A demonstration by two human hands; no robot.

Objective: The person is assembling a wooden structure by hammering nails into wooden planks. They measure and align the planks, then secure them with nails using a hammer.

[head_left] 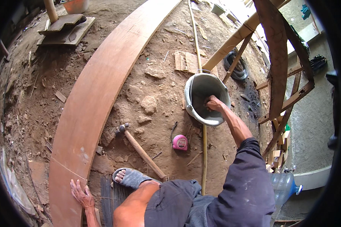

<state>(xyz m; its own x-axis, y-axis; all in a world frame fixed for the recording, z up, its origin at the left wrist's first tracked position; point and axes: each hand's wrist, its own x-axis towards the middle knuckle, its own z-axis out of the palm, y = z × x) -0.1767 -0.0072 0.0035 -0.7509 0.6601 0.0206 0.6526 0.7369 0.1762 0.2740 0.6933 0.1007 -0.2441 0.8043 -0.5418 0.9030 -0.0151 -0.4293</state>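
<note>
Bucket over a pole: uneven footing is my main worry

In the head view, I judge the grey bucket at 2 o'clock the likeliest thing to go over. A thin pole passes beneath it, so a hard push on the wall by the right hand could tip it. I see that hand down inside with its fingers curled; I cannot tell whether it grasps anything. The left hand, between 7 and 8 o'clock, lies spread and ungripping on the long plank, which sweeps from 7 o'clock up to 12. Leaning unevenly there could shift the board, since I see no clamp on it. The hammer at 7 o'clock has its handle end near the sandal, and a careless step could roll it underfoot. The pink tape measure, between 5 and 6, could be knocked or trodden on.

I count 3 containers. The bucket's inside looks dark grey, and the hand hides any contents. The clear jug at 4 o'clock lies on its side; I cannot tell whether it holds liquid. The orange tub, between 10 and 11, is cut off by the top edge, contents unclear.
</note>
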